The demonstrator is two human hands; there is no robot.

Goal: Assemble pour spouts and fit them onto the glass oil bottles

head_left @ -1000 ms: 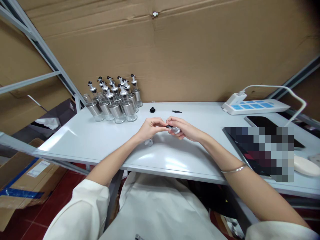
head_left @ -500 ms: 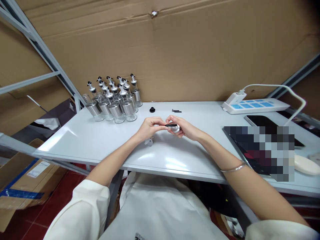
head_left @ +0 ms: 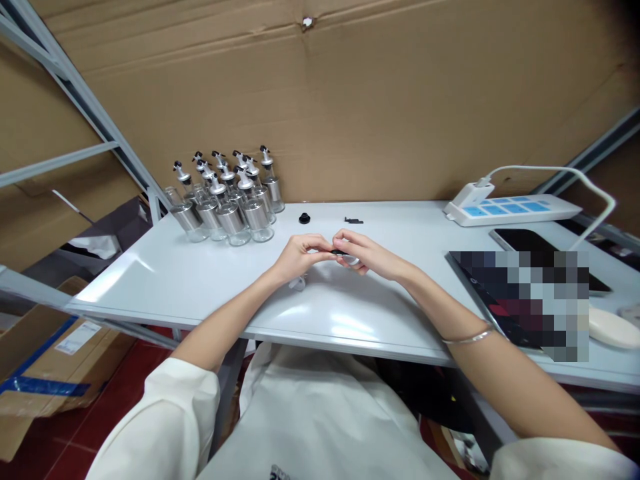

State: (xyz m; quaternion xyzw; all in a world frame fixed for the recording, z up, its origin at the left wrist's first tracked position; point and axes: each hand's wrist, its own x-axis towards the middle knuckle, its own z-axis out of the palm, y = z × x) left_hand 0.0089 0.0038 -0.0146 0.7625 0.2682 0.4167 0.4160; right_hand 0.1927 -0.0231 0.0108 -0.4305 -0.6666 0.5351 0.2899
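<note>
My left hand (head_left: 301,257) is closed, its thumb and forefinger pinching the dark end of a small pour spout. My right hand (head_left: 367,255) wraps round the silver part of the same pour spout (head_left: 351,261), and its fingers hide most of it. Just below my left hand, a small translucent whitish piece (head_left: 297,283) shows partly. Beyond the hands on the white table (head_left: 190,287) lie a round black stopper (head_left: 305,218) and some small thin black parts (head_left: 354,220).
Several glass oil bottles (head_left: 231,223) with steel sleeves, many topped with spouts, stand at the back left. To the right are a power strip (head_left: 515,210) with a plugged-in white charger (head_left: 471,195), a dark phone (head_left: 530,247) and a partly blurred flat item (head_left: 475,287). Cardboard (head_left: 380,120) walls the back.
My right fingers have shifted over the pour spout, covering more of its silver part and dark end. My left hand stays in nearly the same place.
</note>
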